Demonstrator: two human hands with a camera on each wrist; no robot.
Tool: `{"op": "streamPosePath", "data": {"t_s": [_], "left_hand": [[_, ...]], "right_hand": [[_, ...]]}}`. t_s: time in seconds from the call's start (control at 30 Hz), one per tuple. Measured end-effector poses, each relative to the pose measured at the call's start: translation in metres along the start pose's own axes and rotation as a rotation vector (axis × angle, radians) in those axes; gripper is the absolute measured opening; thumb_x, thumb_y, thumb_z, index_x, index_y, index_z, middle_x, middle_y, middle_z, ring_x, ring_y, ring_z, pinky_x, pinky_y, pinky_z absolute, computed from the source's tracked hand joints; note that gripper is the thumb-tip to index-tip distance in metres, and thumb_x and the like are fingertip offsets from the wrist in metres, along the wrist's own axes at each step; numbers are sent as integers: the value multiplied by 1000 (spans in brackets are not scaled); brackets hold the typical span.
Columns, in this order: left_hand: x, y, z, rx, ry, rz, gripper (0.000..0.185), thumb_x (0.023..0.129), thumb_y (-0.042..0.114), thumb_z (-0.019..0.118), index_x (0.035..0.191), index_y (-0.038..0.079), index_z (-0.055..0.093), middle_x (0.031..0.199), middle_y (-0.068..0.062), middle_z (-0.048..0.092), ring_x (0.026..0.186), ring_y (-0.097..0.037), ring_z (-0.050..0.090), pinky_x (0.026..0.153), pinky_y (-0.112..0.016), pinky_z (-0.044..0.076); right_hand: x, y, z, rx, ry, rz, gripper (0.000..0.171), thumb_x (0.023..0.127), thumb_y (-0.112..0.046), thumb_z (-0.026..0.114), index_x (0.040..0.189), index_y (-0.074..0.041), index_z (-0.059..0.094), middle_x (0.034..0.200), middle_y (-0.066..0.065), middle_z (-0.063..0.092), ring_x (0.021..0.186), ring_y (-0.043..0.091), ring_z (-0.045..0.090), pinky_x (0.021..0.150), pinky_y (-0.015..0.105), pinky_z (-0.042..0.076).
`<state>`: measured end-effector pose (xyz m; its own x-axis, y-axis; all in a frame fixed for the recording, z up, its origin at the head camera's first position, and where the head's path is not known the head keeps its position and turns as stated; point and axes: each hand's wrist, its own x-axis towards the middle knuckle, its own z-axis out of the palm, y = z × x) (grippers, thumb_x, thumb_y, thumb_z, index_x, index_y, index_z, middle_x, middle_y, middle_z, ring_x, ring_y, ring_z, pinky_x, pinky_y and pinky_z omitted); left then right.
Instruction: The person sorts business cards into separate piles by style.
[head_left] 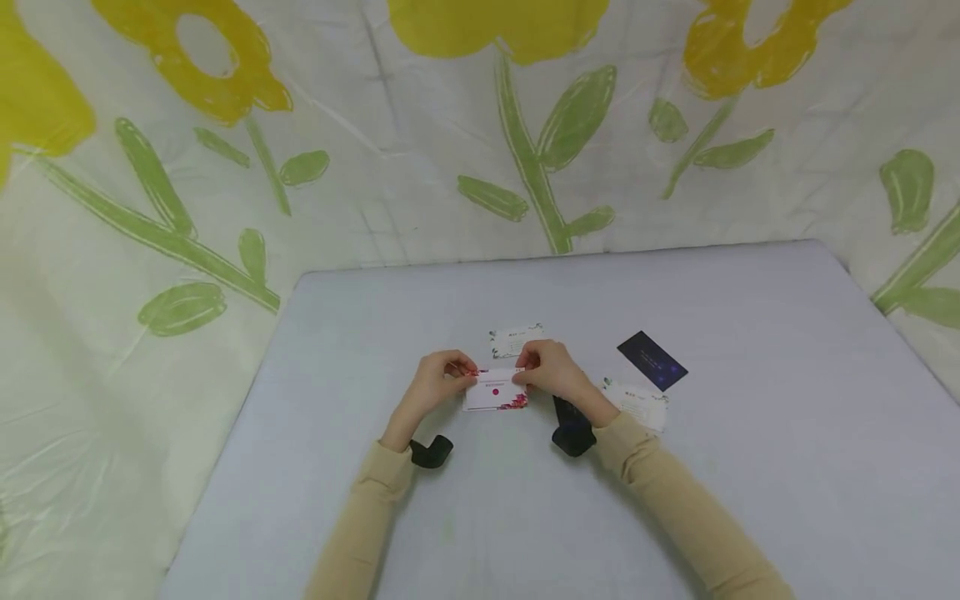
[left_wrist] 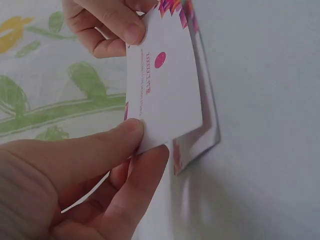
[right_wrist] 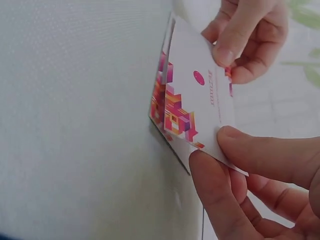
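Observation:
A white business card (head_left: 483,398) with a pink dot and a colourful pink-orange corner pattern is held at its two far corners. My left hand (head_left: 435,387) pinches its left corner between thumb and fingers. At the right corner, my right hand (head_left: 555,371) pinches it the same way. Both wrist views show the held card (left_wrist: 170,95) tilted, its near edge standing apart from a second card (right_wrist: 157,100) of similar pattern beneath it. That lower card lies close to the table surface, mostly hidden by the held one.
Beyond the hands lies a white card with leafy corners (head_left: 506,342). A similar leafy card (head_left: 645,410) lies beside the right wrist, partly covered by the forearm. Farther right is a dark blue card (head_left: 652,361). The pale table (head_left: 480,517) meets a flower-patterned curtain (head_left: 420,192).

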<state>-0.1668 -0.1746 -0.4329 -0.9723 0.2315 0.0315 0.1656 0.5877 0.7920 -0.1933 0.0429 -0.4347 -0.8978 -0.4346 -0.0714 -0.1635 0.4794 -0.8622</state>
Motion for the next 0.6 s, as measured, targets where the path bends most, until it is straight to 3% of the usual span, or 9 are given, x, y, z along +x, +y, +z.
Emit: {"op": "streamPosePath", "data": {"t_s": [0.47, 0.6], "left_hand": [[-3, -4, 10, 130, 53, -23, 8, 78, -4, 69, 84, 0, 64, 77, -6, 57, 69, -15, 50, 62, -25, 43], [-5, -3, 11, 176, 62, -3, 7, 79, -4, 68, 84, -1, 64, 77, -7, 57, 70, -17, 49, 63, -27, 42]], "right_hand": [[5, -7, 17, -292, 31, -12, 17, 77, -6, 72, 73, -5, 56, 65, 3, 50, 59, 15, 45, 53, 24, 36], [4, -6, 20, -355, 44, -36, 17, 78, -6, 71, 72, -6, 55, 66, 2, 49, 59, 15, 44, 53, 25, 36]]}}
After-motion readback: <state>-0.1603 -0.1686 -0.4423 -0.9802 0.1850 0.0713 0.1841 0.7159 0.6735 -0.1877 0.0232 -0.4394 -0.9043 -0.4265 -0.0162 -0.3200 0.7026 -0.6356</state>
